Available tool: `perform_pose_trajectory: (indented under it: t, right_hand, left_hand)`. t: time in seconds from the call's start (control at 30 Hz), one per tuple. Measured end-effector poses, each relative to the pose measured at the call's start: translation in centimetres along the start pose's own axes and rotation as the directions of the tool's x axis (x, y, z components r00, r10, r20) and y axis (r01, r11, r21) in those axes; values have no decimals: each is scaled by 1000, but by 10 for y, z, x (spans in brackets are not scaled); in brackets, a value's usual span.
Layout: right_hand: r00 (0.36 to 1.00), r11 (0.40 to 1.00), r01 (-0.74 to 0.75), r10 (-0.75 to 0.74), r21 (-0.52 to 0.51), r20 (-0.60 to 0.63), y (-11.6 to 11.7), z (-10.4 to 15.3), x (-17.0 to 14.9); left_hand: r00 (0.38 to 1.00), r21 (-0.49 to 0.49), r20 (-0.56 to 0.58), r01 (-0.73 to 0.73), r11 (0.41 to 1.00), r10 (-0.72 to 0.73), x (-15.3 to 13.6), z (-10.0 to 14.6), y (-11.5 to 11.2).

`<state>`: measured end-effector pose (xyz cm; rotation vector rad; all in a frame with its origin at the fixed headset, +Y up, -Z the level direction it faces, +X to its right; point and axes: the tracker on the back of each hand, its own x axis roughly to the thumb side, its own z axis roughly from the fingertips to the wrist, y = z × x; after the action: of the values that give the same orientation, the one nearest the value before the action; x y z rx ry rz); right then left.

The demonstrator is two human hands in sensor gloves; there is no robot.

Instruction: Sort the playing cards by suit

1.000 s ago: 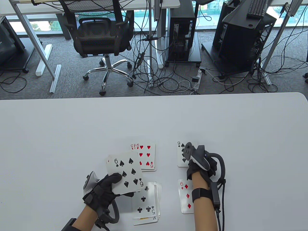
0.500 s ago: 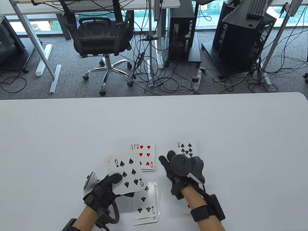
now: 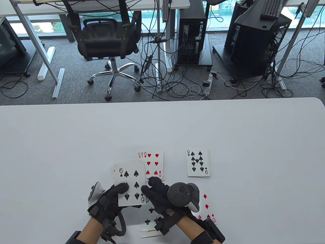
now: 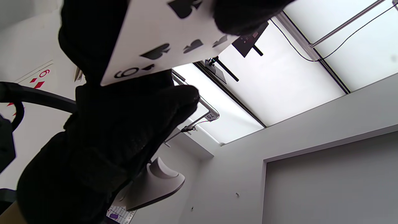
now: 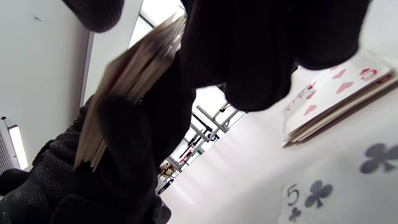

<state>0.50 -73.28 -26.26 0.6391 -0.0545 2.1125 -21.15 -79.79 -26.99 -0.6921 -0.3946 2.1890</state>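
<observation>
My left hand (image 3: pixel 118 193) grips a face-up deck (image 3: pixel 130 183) with the six of spades (image 4: pixel 161 40) on top, thumb across its near left part. My right hand (image 3: pixel 150 187) has come to the deck's near right corner and pinches the six of spades there, thumb on its face. The deck's edge (image 5: pixel 130 81) shows between the gloved fingers. Four piles lie on the table: hearts (image 3: pixel 153 162) behind the deck, spades (image 3: pixel 198 163) at the right, clubs (image 3: pixel 149 218) under my hands, and diamonds (image 3: pixel 209 208) half hidden by my right wrist.
The white table (image 3: pixel 76 142) stretches far back and to both sides of the piles. Beyond its far edge are an office chair (image 3: pixel 106 38), cables and computer towers on the floor.
My right hand left the spades pile, swept left and toward me over the diamonds, and reached the deck's corner. The deck in my left hand turned slightly straighter.
</observation>
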Motion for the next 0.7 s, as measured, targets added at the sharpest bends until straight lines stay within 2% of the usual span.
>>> perform_pose_trajectory:
  t: [0.13, 0.23, 0.33, 0.43, 0.7]
  right_hand:
    - [993, 993, -117, 118, -29, 29, 7, 3, 2]
    - [990, 989, -134, 136, -56, 28, 9, 5, 2]
    - [997, 994, -82, 83, -77, 0, 7, 5, -1]
    - [997, 994, 40, -45, -97, -58, 3, 4, -6]
    - [996, 993, 56, -63, -101, -68, -1, 3, -10]
  left_hand:
    - [1000, 1, -6, 9, 1000, -9, -1, 0, 0]
    - [1000, -14, -13, 20, 1000, -20, -2, -1, -3]
    - [999, -19, -22, 40, 999, -40, -2, -1, -2]
    - [999, -30, -14, 31, 999, -31, -2, -1, -4]
    - [1000, -28, -8, 27, 999, -28, -3, -2, -3]
